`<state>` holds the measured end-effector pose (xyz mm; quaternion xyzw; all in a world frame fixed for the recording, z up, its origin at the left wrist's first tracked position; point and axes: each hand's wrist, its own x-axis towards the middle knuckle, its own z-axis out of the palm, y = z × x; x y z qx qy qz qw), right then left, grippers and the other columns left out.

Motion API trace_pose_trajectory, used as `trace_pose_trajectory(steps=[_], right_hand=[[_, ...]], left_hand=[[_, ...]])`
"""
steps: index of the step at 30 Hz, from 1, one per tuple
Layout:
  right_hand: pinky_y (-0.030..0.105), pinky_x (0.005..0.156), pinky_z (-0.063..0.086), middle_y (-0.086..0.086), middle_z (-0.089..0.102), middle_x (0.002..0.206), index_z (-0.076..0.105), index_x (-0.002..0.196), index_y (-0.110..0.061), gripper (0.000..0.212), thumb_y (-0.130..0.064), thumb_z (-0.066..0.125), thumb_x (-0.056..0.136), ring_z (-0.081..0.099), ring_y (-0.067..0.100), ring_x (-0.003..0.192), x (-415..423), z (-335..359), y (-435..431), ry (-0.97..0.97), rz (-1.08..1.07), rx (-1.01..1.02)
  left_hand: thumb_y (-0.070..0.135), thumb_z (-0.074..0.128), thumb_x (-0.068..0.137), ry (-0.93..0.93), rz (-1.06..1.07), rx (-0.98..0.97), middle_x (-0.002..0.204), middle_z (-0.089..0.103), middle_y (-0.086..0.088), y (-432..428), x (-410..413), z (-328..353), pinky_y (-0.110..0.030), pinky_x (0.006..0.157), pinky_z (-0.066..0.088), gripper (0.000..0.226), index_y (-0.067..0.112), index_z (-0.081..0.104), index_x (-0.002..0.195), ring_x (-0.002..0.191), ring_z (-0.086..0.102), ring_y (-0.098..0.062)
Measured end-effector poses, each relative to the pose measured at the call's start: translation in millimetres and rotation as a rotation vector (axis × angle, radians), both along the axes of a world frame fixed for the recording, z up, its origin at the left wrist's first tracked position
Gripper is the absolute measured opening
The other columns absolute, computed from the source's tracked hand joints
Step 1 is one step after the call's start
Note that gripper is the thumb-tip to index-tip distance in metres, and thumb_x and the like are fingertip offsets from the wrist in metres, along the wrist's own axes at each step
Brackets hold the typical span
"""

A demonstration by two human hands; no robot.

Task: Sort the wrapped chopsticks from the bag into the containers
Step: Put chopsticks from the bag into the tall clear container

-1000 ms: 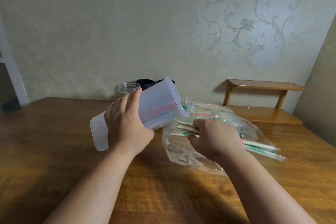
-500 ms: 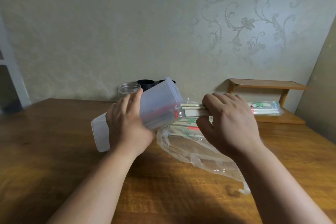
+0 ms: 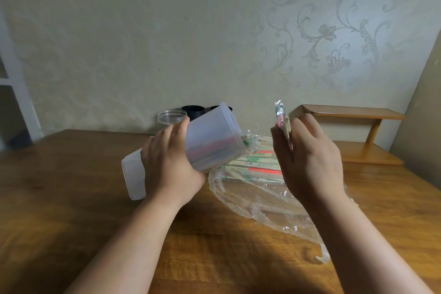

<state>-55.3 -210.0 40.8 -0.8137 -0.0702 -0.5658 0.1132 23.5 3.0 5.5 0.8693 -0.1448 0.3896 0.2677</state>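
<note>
left hand [image 3: 170, 164] grips the tilted tub [image 3: 210, 138] above the table [image 3: 71, 186]; right hand [image 3: 310, 162] pinches wrapped chopsticks [image 3: 281, 119] upright over the bag [image 3: 262, 203].

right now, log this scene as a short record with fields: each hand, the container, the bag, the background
left hand: grips the translucent container round its middle
container state: tilted, mouth toward the bag, red streaks showing through its wall
right hand: pinches the held chopsticks, wrapped, standing upright above the bag
bag: clear plastic, lying on the table, bagged chopsticks piled in it
background: clear jar, black cups, wooden shelf by the wall
</note>
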Motion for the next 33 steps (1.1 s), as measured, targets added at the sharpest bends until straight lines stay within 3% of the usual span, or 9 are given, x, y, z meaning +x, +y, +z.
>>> trace_pose_trajectory(steps=[6, 10, 14, 19, 25, 27, 29, 31, 33], right_hand=[[0.025, 0.065, 0.047, 0.006, 0.065, 0.102, 0.071, 0.104, -0.008, 0.023, -0.025, 0.057, 0.096, 0.061, 0.014, 0.085, 5.6, -8.1, 1.7, -0.103, 0.147, 0.204], [0.002, 0.072, 0.039, 0.005, 0.07, 0.089, 0.071, 0.101, -0.018, 0.027, -0.036, 0.051, 0.096, 0.06, -0.001, 0.08, 5.9, -7.3, 9.0, -0.152, 0.231, 0.414], [0.031, 0.065, 0.052, -0.007, 0.068, 0.076, 0.071, 0.097, -0.021, 0.03, -0.039, 0.047, 0.097, 0.066, 0.013, 0.071, 2.7, -9.4, 15.7, -0.15, 0.236, 0.5], [0.028, 0.063, 0.054, -0.019, 0.069, 0.07, 0.062, 0.077, -0.045, 0.026, -0.03, 0.06, 0.098, 0.067, 0.006, 0.07, 3.8, -6.0, 21.2, 0.083, 0.412, 0.606], [0.02, 0.057, 0.049, -0.01, 0.072, 0.075, 0.069, 0.094, -0.027, 0.016, -0.021, 0.078, 0.081, 0.061, -0.001, 0.06, 10.5, -11.6, 20.7, 0.437, 0.639, 0.94], [0.023, 0.054, 0.046, -0.003, 0.069, 0.081, 0.06, 0.102, -0.02, 0.033, -0.02, 0.082, 0.077, 0.059, 0.007, 0.06, 13.7, -12.2, 17.6, 0.373, 0.786, 1.1], [0.024, 0.052, 0.04, 0.003, 0.059, 0.077, 0.054, 0.098, -0.017, 0.021, -0.011, 0.07, 0.087, 0.051, 0.01, 0.056, 16.5, -10.1, 14.5, 0.239, 0.933, 1.242], [0.024, 0.052, 0.035, 0.001, 0.052, 0.066, 0.054, 0.087, -0.015, 0.015, -0.002, 0.056, 0.095, 0.043, 0.01, 0.053, 18.1, -8.6, 11.4, 0.225, 0.921, 1.285], [0.024, 0.052, 0.038, -0.001, 0.053, 0.06, 0.058, 0.084, -0.013, 0.013, -0.005, 0.061, 0.094, 0.043, 0.012, 0.054, 18.5, -10.4, 11.9, 0.333, 0.83, 1.21]], left_hand=[[0.016, 0.078, 0.061, 0.063, 0.0, 0.03, 0.144, 0.038, 0.005, -0.2, -3.2, 1.8, -0.043, 0.117, 0.016, 0.103, 0.028, 0.028, 0.15, 0.133, 0.027, -0.018], [0.016, 0.076, 0.063, 0.077, -0.001, 0.033, 0.145, 0.036, 0.007, -0.1, -3.3, 2.0, -0.042, 0.118, 0.013, 0.102, 0.03, 0.026, 0.15, 0.132, 0.021, -0.014], [0.013, 0.075, 0.061, 0.074, -0.004, 0.037, 0.144, 0.036, 0.007, 0.5, -3.6, 2.1, -0.042, 0.118, 0.013, 0.103, 0.03, 0.026, 0.15, 0.134, 0.024, -0.016], [0.012, 0.074, 0.058, 0.06, -0.007, 0.048, 0.145, 0.037, 0.006, 0.4, -3.6, 0.6, -0.042, 0.118, 0.015, 0.104, 0.027, 0.028, 0.15, 0.135, 0.026, -0.017], [0.015, 0.078, 0.055, 0.03, -0.034, 0.078, 0.142, 0.043, 0.002, -0.4, -2.2, -1.4, -0.041, 0.114, 0.02, 0.104, 0.023, 0.034, 0.149, 0.131, 0.03, -0.018], [0.015, 0.079, 0.055, 0.031, -0.04, 0.07, 0.142, 0.043, 0.002, -0.1, -2.6, -0.4, -0.042, 0.114, 0.022, 0.104, 0.023, 0.034, 0.149, 0.131, 0.031, -0.019], [0.016, 0.082, 0.055, 0.033, -0.04, 0.065, 0.142, 0.043, 0.001, 0.3, -2.9, 0.5, -0.044, 0.113, 0.023, 0.105, 0.023, 0.034, 0.149, 0.131, 0.033, -0.02], [0.018, 0.082, 0.056, 0.037, -0.04, 0.067, 0.142, 0.042, 0.001, 0.3, -3.1, 0.9, -0.044, 0.113, 0.023, 0.105, 0.023, 0.034, 0.149, 0.131, 0.032, -0.02], [0.019, 0.082, 0.057, 0.037, -0.044, 0.075, 0.142, 0.042, 0.001, -0.2, -3.2, 0.3, -0.044, 0.113, 0.023, 0.104, 0.023, 0.033, 0.149, 0.131, 0.032, -0.02]])
